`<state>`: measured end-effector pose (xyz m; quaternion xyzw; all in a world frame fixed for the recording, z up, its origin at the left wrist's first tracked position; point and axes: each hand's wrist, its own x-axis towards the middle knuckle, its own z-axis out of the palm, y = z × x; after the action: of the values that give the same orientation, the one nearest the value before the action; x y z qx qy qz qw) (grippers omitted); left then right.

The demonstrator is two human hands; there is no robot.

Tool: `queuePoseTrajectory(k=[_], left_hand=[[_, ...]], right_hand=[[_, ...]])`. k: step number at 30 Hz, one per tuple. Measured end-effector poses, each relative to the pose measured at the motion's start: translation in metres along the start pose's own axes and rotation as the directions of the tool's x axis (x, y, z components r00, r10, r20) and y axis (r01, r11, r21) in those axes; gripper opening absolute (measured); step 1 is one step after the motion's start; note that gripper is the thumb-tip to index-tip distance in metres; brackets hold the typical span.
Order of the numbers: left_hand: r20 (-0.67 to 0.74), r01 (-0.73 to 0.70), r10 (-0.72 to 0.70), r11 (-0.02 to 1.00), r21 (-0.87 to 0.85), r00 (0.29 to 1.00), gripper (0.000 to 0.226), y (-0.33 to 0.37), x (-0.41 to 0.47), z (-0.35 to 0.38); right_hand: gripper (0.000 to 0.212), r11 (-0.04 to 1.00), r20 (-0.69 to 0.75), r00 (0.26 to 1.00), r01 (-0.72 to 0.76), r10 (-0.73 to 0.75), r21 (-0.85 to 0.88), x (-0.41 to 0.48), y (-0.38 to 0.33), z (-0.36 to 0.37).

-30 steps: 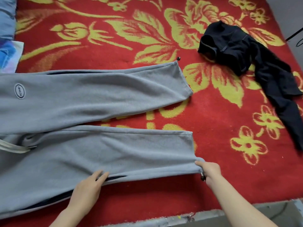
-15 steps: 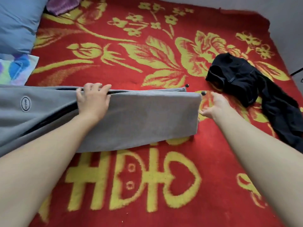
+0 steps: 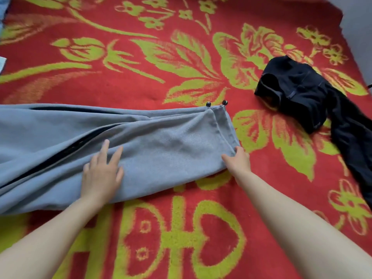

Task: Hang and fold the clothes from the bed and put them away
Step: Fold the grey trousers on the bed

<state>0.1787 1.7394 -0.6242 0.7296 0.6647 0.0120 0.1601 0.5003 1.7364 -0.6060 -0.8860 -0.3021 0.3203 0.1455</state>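
In the head view, the grey fleece sweatpants [image 3: 171, 141] lie on the red, yellow-flowered bed blanket [image 3: 141, 81], one leg laid over the other. The left hand [image 3: 101, 172] presses flat on them with straight fingers, and the right hand [image 3: 238, 160] sits at the cuff hem, pinching or only touching I cannot tell. The lengthwise fold looks done; cross folds, the crumpled black garment [image 3: 302, 93] well apart, and putting away remain.

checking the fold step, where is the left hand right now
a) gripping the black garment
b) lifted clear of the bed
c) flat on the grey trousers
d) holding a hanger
c: the left hand lies flat with fingers spread on the grey trousers, while the black garment lies apart to the right, untouched.
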Motion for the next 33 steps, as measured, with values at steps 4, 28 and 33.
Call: queuePoseTrajectory(k=[4, 28, 33], left_hand=[[-0.060, 0.106, -0.116, 0.984, -0.143, 0.991, 0.070, -0.001, 0.041, -0.013], [0.200, -0.152, 0.137, 0.986, 0.065, 0.970, 0.063, 0.059, 0.100, 0.054], [0.380, -0.161, 0.096, 0.977, 0.143, 0.920, 0.065, 0.060, 0.123, 0.043]], right_hand=[[0.049, 0.996, -0.023, 0.999, -0.030, 0.028, -0.089, 0.014, 0.004, 0.000], [0.068, 0.627, 0.207, 0.884, 0.447, -0.419, -0.638, 0.006, 0.002, 0.048], [0.046, 0.628, 0.315, 0.898, 0.439, -0.306, -0.642, 0.034, -0.024, 0.034]])
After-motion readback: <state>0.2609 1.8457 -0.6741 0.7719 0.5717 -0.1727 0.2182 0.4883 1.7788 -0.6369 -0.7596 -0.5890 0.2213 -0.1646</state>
